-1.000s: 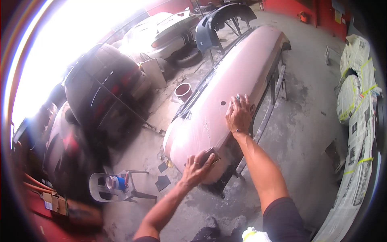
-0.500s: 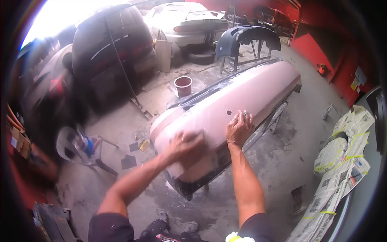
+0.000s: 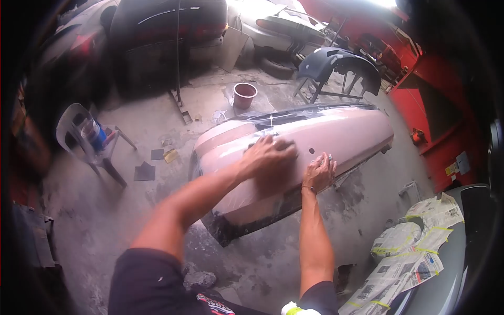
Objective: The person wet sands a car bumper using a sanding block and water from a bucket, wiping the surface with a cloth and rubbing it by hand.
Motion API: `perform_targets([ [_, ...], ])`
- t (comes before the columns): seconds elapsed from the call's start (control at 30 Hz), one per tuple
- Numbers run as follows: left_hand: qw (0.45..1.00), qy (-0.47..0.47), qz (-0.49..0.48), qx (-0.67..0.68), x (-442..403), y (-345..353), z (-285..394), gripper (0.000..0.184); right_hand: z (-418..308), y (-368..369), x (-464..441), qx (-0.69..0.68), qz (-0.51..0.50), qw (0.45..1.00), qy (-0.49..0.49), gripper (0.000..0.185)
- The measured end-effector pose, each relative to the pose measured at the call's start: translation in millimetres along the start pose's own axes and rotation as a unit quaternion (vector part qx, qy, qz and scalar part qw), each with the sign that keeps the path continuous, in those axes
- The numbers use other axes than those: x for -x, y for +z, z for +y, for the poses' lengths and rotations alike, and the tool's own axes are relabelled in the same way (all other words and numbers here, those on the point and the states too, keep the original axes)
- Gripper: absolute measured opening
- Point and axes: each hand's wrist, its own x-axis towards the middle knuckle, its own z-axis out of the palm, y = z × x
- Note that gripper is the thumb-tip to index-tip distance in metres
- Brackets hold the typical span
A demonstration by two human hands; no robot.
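Note:
A car bumper [image 3: 239, 178] coated in dusty pink primer lies across the middle, with bare dark plastic along its edges. My left hand [image 3: 269, 156] is smeared by motion on its upper face, fingers curled over what looks like a dark sanding pad, mostly hidden beneath them. Farther right, my right hand [image 3: 318, 173] rests on the bumper below a small round hole [image 3: 311, 150]. Its fingers are stretched out and whitened with dust, and a small greenish spot shows near the fingertips.
A maroon bucket [image 3: 245, 96] stands behind the bumper. Dark sheets [image 3: 145, 171] lie on the floor near a grey plastic chair [image 3: 84, 134]. Another bumper [image 3: 341, 68] sits on a stand at the back. Newspaper-masked parts [image 3: 409, 252] are at right; parked cars line the back.
My left hand has moved up and right across the bumper, closer to my right hand. My right hand still rests near the hole. The view has turned and tilted.

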Motion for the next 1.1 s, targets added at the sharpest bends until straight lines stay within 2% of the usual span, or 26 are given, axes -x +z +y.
perform_targets([
  [0.07,0.99,-0.092,0.004,-0.105,-54,20,0,0.049,-7,-5,-5,0.006,-0.003,1.0,-0.013,0.028],
  [0.1,0.99,-0.089,0.009,-0.105,-47,19,-2,0.049,-7,-3,-4,0.0,0.005,1.0,-0.011,0.03],
  [0.17,0.997,-0.011,0.071,-0.027,2,23,7,0.043,4,0,3,-0.003,0.004,1.0,-0.01,0.031],
  [0.2,0.999,-0.012,0.047,-0.023,42,4,35,0.04,8,4,2,-0.008,0.001,1.0,-0.013,0.031],
  [0.27,0.992,0.059,0.096,-0.059,132,20,44,0.04,5,4,6,-0.019,-0.001,1.0,0.006,0.03],
  [0.3,0.991,0.065,0.1,-0.065,124,19,36,0.04,2,7,4,-0.035,0.006,0.999,0.022,0.031],
  [0.37,0.991,0.119,0.008,-0.06,107,17,16,0.041,5,8,2,-0.064,0.01,0.997,0.04,0.032],
  [0.43,0.998,0.01,0.049,-0.036,25,2,14,0.037,9,10,1,-0.045,0.007,0.999,0.021,0.032],
  [0.47,0.998,-0.052,0.011,-0.017,-10,14,-4,0.049,10,8,3,-0.021,0.005,1.0,-0.008,0.032],
  [0.5,0.993,-0.107,-0.034,-0.033,-44,14,-5,0.051,5,5,2,-0.033,0.005,0.999,-0.002,0.032],
  [0.53,0.989,-0.085,0.023,-0.115,-45,26,-7,0.051,5,4,2,-0.032,0.003,0.999,0.002,0.032],
  [0.6,0.996,-0.078,0.023,-0.028,-29,19,-2,0.052,5,5,4,0.001,-0.004,1.0,0.011,0.03],
  [0.67,0.996,-0.029,0.054,-0.062,44,12,19,0.051,6,5,4,0.0,0.002,1.0,-0.006,0.03],
  [0.73,0.992,-0.027,0.086,-0.085,127,22,44,0.049,3,4,4,0.014,0.002,1.0,-0.003,0.03],
  [0.77,0.992,-0.029,0.087,-0.087,143,16,36,0.049,2,4,4,0.026,0.005,1.0,-0.002,0.03],
  [0.83,0.992,0.088,0.053,-0.073,158,6,15,0.051,4,8,2,0.016,0.012,1.0,-0.002,0.029],
  [0.87,0.991,0.066,0.093,-0.063,132,5,10,0.051,6,10,4,0.013,0.015,1.0,0.003,0.029],
  [0.9,0.993,0.052,0.063,-0.081,108,4,-7,0.049,5,9,1,0.016,0.01,1.0,0.006,0.029],
  [0.97,0.992,-0.109,0.033,-0.06,33,-6,-21,0.052,-2,1,3,0.008,-0.008,1.0,0.014,0.028],
  [1.03,0.988,-0.121,0.054,-0.074,17,5,-25,0.051,-1,3,1,0.01,-0.003,1.0,0.015,0.028],
  [1.1,0.989,-0.11,0.046,-0.084,52,-2,-6,0.053,3,5,4,0.009,0.003,1.0,0.009,0.029],
])
